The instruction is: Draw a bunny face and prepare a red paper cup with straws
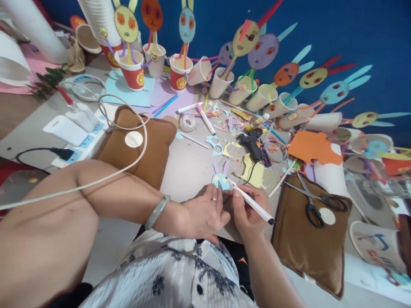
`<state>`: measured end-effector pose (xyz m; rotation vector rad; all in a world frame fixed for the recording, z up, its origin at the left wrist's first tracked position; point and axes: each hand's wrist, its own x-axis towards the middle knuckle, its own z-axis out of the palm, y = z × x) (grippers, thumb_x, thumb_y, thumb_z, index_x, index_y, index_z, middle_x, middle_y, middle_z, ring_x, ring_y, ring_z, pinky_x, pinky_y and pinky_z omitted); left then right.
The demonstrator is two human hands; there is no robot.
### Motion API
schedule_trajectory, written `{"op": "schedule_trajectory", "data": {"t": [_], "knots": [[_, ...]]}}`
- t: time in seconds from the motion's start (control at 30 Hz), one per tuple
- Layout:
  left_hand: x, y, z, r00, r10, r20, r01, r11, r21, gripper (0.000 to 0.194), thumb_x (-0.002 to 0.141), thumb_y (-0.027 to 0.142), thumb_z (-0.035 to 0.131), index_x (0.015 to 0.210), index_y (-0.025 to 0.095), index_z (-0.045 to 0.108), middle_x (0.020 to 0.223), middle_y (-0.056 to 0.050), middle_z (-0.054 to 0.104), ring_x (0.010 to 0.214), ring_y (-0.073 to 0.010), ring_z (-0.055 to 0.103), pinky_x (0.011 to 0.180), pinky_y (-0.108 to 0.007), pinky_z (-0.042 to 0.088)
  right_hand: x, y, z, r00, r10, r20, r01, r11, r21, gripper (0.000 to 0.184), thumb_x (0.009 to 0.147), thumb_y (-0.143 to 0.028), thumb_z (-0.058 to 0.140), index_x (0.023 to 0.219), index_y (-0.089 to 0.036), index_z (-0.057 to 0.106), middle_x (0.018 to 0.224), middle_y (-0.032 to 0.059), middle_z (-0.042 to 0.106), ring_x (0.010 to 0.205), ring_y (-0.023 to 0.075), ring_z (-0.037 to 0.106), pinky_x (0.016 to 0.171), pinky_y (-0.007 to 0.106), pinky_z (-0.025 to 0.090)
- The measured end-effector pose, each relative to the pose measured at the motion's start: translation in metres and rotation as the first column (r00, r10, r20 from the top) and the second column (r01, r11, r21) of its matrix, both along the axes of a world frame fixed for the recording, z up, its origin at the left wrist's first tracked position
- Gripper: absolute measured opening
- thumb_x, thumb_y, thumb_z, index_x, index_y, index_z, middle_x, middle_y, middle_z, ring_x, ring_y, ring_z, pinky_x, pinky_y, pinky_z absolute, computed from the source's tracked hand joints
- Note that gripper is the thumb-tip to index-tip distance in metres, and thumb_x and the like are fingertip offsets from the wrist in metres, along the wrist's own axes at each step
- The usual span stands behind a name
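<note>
A small light-blue paper rabbit face [221, 181] with purple ears and yellow round eyes lies at the near edge of the table. My left hand [205, 211] has its fingers bent and pressed together on the face's lower edge, keeping it against the tabletop. In my right hand [252, 209] is a white marker [255, 204], pinched between thumb and fingers. The marker's tip is at the right side of the face, touching or just above it; I cannot tell which. My fingers hide the lower part of the face.
Paper scraps [233, 149] and a black glue gun [252, 143] lie beyond my hands. Scissors [311, 199] rest on a brown cushion [308, 248] to the right. A white cable [141, 158] crosses over my left arm. Paper cups [221, 83] with rabbit figures line the back.
</note>
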<state>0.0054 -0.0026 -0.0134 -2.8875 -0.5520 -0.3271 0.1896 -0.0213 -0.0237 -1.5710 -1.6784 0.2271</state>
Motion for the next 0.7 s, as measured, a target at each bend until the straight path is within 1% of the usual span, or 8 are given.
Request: {"op": "schedule_trajectory", "data": {"t": [0.2,0.3,0.4,0.47,0.53,0.6,0.67,0.7], "knots": [[0.001,0.000,-0.004,1.000,0.004,0.017,-0.003,0.999,-0.049,0.085,0.079,0.083,0.056,0.113,0.005,0.062,0.124,-0.038,0.066,0.118,-0.0492,0.065,0.102,-0.061,0.039,-0.004,0.003,0.007,0.996,0.011,0.093,-0.019,0.996,0.086,0.011,0.092,-0.027,0.064,0.101,-0.021,0.066,0.078,0.0029,0.072,0.071,0.0199,0.071,0.066,0.033,0.059],[0.001,0.000,-0.004,0.999,-0.003,0.034,0.005,0.999,-0.054,0.088,0.077,0.082,0.059,0.115,0.003,0.061,0.124,-0.040,0.064,0.119,-0.0505,0.064,0.102,-0.062,0.039,-0.004,0.004,0.009,0.994,0.004,0.107,-0.014,0.995,0.094,0.011,0.092,-0.027,0.064,0.101,-0.021,0.067,0.078,0.0027,0.072,0.072,0.0194,0.071,0.067,0.033,0.058],[0.001,0.000,-0.004,0.999,-0.004,0.036,0.006,0.999,-0.051,0.090,0.076,0.083,0.059,0.113,0.001,0.061,0.123,-0.042,0.063,0.118,-0.0521,0.064,0.101,-0.063,0.039,-0.004,0.004,0.009,0.993,0.003,0.118,-0.015,0.995,0.101,0.012,0.092,-0.028,0.064,0.101,-0.021,0.067,0.078,0.0034,0.072,0.072,0.0200,0.071,0.066,0.033,0.058],[0.002,-0.001,-0.004,0.999,-0.004,0.034,0.006,0.998,-0.068,0.088,0.075,0.083,0.060,0.110,0.002,0.061,0.124,-0.043,0.062,0.119,-0.0514,0.064,0.101,-0.063,0.039,-0.005,0.003,0.008,0.995,-0.013,0.098,0.003,0.995,0.099,0.013,0.092,-0.030,0.065,0.100,-0.021,0.068,0.077,0.0034,0.073,0.072,0.0206,0.071,0.067,0.035,0.058],[0.002,-0.001,-0.004,0.999,-0.008,0.035,0.011,0.997,-0.080,0.084,0.076,0.082,0.061,0.106,0.004,0.062,0.124,-0.042,0.063,0.120,-0.0499,0.064,0.101,-0.063,0.039,-0.008,0.002,0.007,0.998,-0.057,0.025,0.055,0.995,0.082,0.016,0.094,-0.033,0.063,0.104,-0.021,0.068,0.074,0.0021,0.072,0.066,0.0191,0.070,0.067,0.035,0.058],[0.003,-0.001,-0.003,1.000,-0.007,0.024,0.009,0.997,-0.079,0.081,0.076,0.083,0.061,0.103,0.007,0.063,0.124,-0.040,0.064,0.120,-0.0489,0.064,0.101,-0.062,0.040,-0.011,0.002,0.008,0.988,-0.098,-0.121,0.105,0.993,0.051,0.021,0.099,-0.035,0.056,0.112,-0.021,0.065,0.074,0.0009,0.073,0.054,0.0150,0.064,0.061,0.033,0.055],[0.003,-0.001,-0.002,1.000,-0.002,0.005,0.002,0.998,-0.066,0.080,0.076,0.083,0.060,0.104,0.008,0.064,0.122,-0.037,0.066,0.120,-0.0477,0.064,0.099,-0.060,0.041,-0.015,0.001,0.015,0.947,-0.087,-0.308,0.103,0.994,0.035,0.024,0.102,-0.038,0.051,0.117,-0.023,0.061,0.077,0.0010,0.075,0.045,0.0125,0.057,0.051,0.030,0.050],[0.003,-0.001,-0.002,1.000,0.002,-0.003,-0.002,0.998,-0.057,0.081,0.076,0.084,0.059,0.105,0.009,0.065,0.121,-0.036,0.068,0.119,-0.0471,0.065,0.099,-0.060,0.041,-0.018,0.000,0.021,0.917,-0.053,-0.395,0.072,0.997,0.033,0.022,0.102,-0.039,0.050,0.115,-0.024,0.059,0.079,0.0014,0.076,0.044,0.0127,0.057,0.048,0.030,0.048]]}}
